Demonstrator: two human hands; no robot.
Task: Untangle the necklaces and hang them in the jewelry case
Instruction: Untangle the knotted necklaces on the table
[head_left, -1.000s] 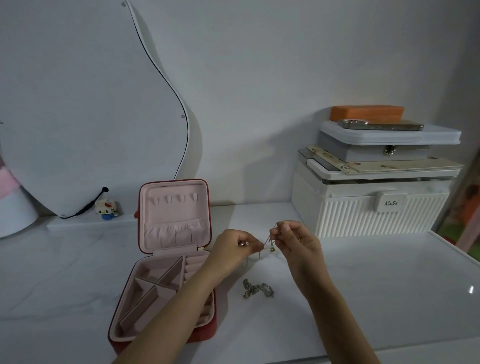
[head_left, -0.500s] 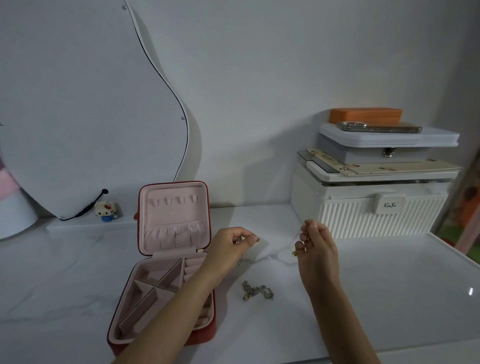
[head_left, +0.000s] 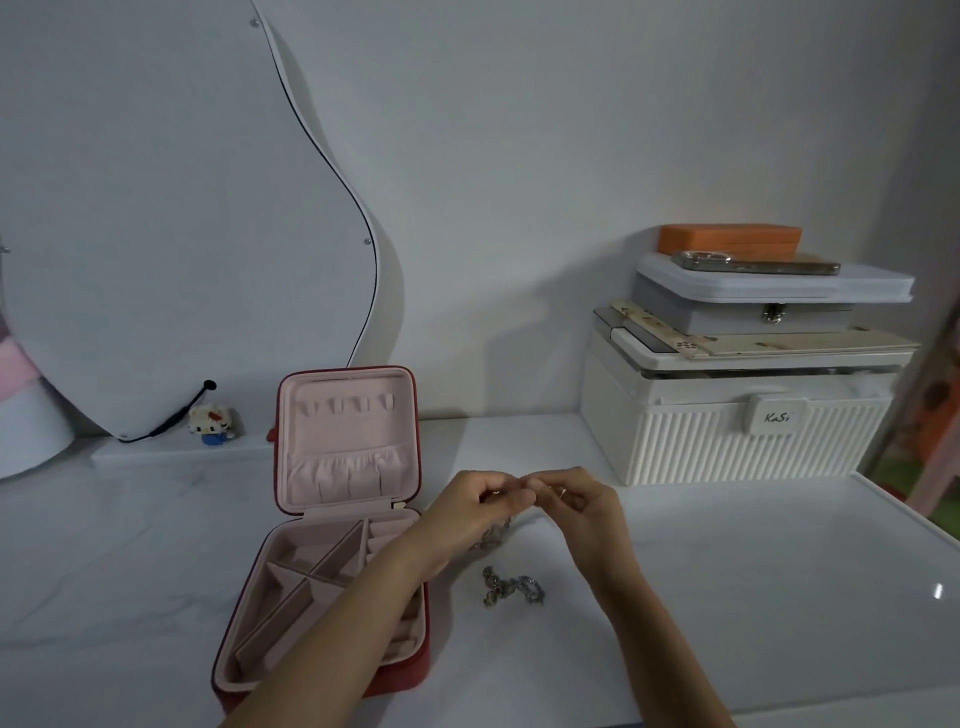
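While pinched between both hands' fingers (head_left: 524, 496), necklace (head_left: 493, 538) dangling below

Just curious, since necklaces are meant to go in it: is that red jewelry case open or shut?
Open. The jewelry case has its lid standing upright, so the pink lining, hooks and divided compartments show.

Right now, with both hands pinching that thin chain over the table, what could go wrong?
The left hand and right hand pinch the thin necklace close together, so a hard pull might tighten a knot or snap it. Its hanging end dangles just above the loose chain pile and could snag there again. The left forearm lies over the open jewelry case and might nudge it.
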